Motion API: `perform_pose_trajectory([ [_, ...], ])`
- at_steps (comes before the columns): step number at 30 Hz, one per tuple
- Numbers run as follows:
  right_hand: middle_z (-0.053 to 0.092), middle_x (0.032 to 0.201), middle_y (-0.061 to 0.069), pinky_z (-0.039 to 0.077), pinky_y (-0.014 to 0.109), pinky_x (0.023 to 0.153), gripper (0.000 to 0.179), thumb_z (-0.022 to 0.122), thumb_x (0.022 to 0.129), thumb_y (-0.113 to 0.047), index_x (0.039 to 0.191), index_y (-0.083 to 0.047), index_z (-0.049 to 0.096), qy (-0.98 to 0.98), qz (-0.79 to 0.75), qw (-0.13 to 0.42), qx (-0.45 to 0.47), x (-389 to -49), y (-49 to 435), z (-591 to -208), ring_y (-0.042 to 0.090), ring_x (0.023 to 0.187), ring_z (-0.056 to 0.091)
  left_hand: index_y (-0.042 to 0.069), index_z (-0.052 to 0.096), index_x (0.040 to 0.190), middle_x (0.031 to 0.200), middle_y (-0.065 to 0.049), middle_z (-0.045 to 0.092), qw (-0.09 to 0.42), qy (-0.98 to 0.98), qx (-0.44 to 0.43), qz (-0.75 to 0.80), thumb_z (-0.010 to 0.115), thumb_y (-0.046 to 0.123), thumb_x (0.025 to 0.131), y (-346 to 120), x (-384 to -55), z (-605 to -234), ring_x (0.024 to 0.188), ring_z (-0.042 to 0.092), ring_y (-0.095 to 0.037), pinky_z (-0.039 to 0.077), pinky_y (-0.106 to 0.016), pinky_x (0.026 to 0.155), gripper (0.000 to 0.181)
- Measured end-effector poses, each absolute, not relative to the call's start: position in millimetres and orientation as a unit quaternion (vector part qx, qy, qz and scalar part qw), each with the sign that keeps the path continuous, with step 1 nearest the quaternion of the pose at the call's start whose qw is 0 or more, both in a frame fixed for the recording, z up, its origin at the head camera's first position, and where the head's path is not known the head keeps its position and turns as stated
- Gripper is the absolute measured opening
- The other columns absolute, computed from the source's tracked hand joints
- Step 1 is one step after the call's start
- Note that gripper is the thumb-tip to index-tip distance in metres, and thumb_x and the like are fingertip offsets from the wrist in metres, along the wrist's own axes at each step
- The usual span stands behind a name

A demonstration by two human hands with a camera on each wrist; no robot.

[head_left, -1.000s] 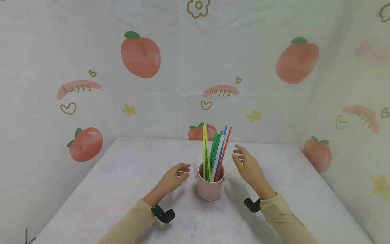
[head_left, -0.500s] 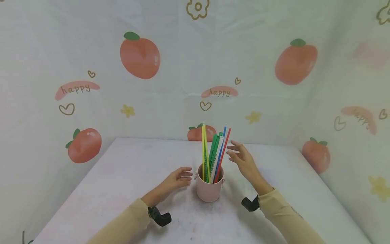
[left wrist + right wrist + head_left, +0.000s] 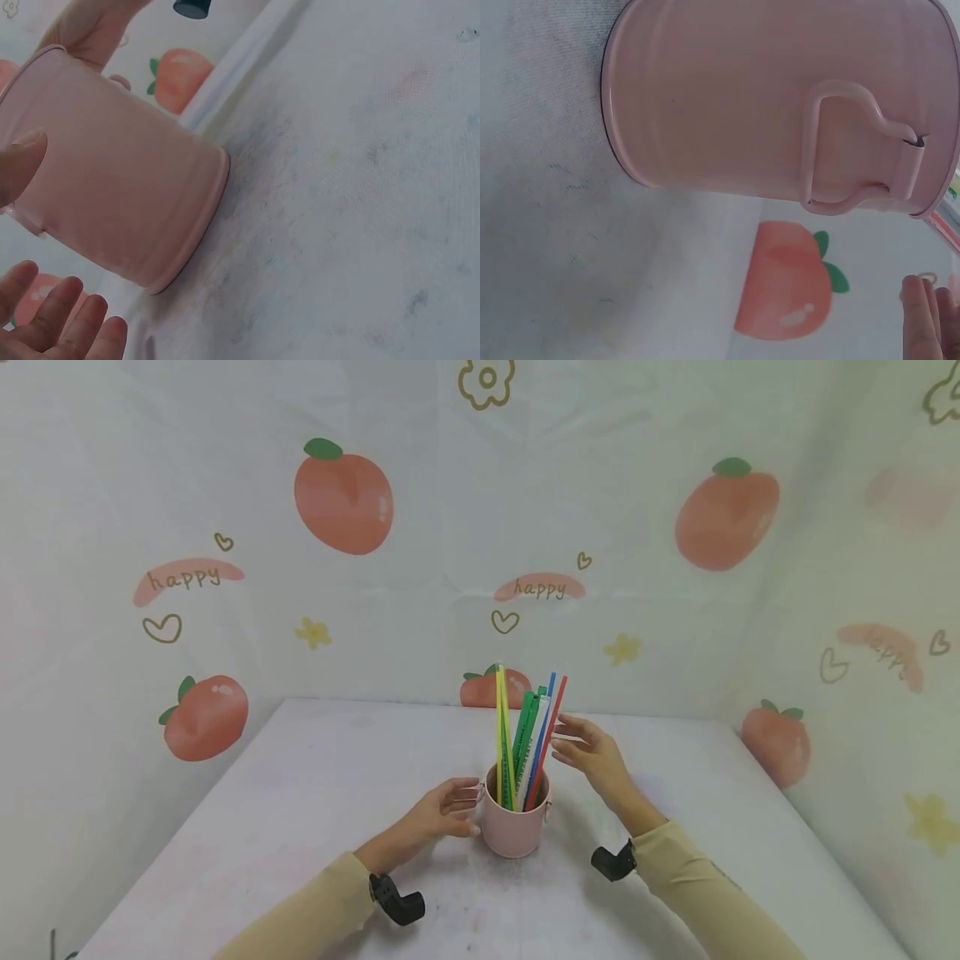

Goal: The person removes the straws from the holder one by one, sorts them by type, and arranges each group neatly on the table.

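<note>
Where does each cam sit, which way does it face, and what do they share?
Head: worn on the head, facing forward and down at the pink bucket of coloured sticks; left hand, right hand and sleeves show.
Left wrist: on that wrist, facing the bucket's side and the tabletop; left thumb and fingertips show, right hand behind.
Right wrist: on that wrist, facing the bucket's handle; right fingers show at lower right.
Shared: both wrist views show the bucket and peach prints.
</note>
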State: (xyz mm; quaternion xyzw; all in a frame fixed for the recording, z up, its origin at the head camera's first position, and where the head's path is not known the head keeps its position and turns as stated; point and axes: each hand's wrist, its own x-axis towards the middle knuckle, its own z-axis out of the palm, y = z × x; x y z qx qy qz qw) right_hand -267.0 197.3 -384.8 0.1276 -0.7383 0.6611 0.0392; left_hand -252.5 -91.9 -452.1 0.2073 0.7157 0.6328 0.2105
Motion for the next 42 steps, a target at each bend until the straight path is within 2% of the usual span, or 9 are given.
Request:
perform_pose_trajectory([
  [5, 0.048, 0.133, 0.033, 0.057, 0.027, 0.086, 0.054, 0.063, 0.092, -0.002, 0.139, 0.010, 0.041, -0.733, 0.669, 0.030, 0.121, -266, 194, -387, 0.006, 0.098, 0.065, 0.004, 0.034, 0.146, 0.146, -0.022, 0.040, 0.211, 0.710, 0.193, 0.643, 0.076, 0.011, 0.082, -89, -250, -453, 0.136, 0.039, -0.040, 0.038, -0.049, 0.112, 0.077],
  [12, 0.050, 0.133, 0.031, 0.057, 0.027, 0.087, 0.052, 0.065, 0.090, -0.001, 0.137, 0.008, 0.045, -0.740, 0.664, 0.022, 0.102, -266, 192, -387, 0.003, 0.094, 0.065, 0.002, 0.034, 0.145, 0.145, -0.023, 0.041, 0.212, 0.703, 0.179, 0.655, 0.078, 0.009, 0.080, -83, -250, -455, 0.136, 0.040, -0.040, 0.038, -0.048, 0.112, 0.080],
  [19, 0.054, 0.130, 0.029, 0.057, 0.029, 0.088, 0.050, 0.068, 0.089, -0.006, 0.133, 0.007, 0.049, -0.754, 0.648, 0.013, 0.102, -267, 191, -391, 0.010, 0.099, 0.067, 0.001, 0.035, 0.144, 0.142, -0.024, 0.045, 0.200, 0.711, 0.171, 0.652, 0.078, 0.002, 0.076, -78, -254, -461, 0.131, 0.046, -0.038, 0.045, -0.045, 0.107, 0.080],
  [25, 0.057, 0.126, 0.026, 0.057, 0.030, 0.088, 0.049, 0.070, 0.088, -0.009, 0.131, 0.006, 0.052, -0.763, 0.640, 0.016, 0.093, -267, 190, -392, 0.013, 0.100, 0.067, -0.001, 0.034, 0.144, 0.140, -0.025, 0.045, 0.197, 0.705, 0.164, 0.662, 0.077, -0.004, 0.074, -76, -255, -462, 0.129, 0.048, -0.037, 0.043, -0.043, 0.109, 0.083],
  [34, 0.059, 0.124, 0.022, 0.057, 0.031, 0.089, 0.048, 0.072, 0.087, -0.012, 0.129, 0.002, 0.054, -0.773, 0.629, 0.011, 0.082, -266, 191, -391, 0.017, 0.101, 0.067, 0.001, 0.037, 0.143, 0.139, -0.023, 0.047, 0.195, 0.717, 0.152, 0.652, 0.077, -0.003, 0.073, -72, -256, -461, 0.129, 0.048, -0.037, 0.041, -0.046, 0.110, 0.081],
  [42, 0.060, 0.122, 0.020, 0.056, 0.037, 0.092, 0.049, 0.074, 0.085, -0.016, 0.127, -0.001, 0.054, -0.783, 0.618, 0.011, 0.067, -266, 189, -393, 0.023, 0.104, 0.067, 0.000, 0.038, 0.142, 0.138, -0.023, 0.048, 0.198, 0.721, 0.150, 0.647, 0.077, -0.006, 0.073, -70, -255, -462, 0.127, 0.050, -0.035, 0.043, -0.044, 0.108, 0.080],
])
